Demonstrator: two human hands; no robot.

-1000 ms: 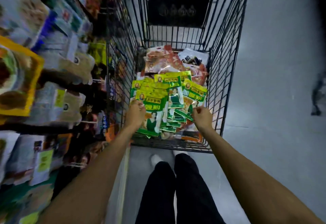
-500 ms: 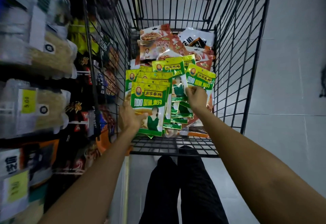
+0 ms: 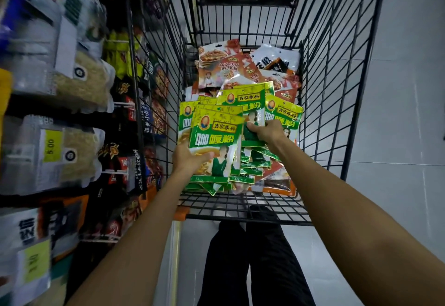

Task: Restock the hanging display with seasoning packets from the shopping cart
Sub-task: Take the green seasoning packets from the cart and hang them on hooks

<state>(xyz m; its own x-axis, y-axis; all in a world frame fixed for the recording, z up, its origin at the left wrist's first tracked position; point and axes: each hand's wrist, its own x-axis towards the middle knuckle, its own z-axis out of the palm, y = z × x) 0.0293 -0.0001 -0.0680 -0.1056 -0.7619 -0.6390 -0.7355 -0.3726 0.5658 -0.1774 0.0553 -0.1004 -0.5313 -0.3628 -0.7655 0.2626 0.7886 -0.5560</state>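
Inside the shopping cart (image 3: pixel 337 93), a fanned stack of green seasoning packets (image 3: pixel 214 137) is gripped at its lower edge by the left hand (image 3: pixel 190 158), the thumb curled over the front packet. The stack rises toward 12 o'clock from that hand. At 2 o'clock of it, a second green packet (image 3: pixel 243 103) is clutched by the right hand (image 3: pixel 265 131). Red packets (image 3: pixel 216 64) are piled farther off at 12 o'clock. The hanging display (image 3: pixel 125 117) stands at 9 o'clock, beyond the cart's wire wall.

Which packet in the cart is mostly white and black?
The white-and-black packet in the shopping cart's far right corner. The green packets lie nearer; the orange packets beside it show food pictures.
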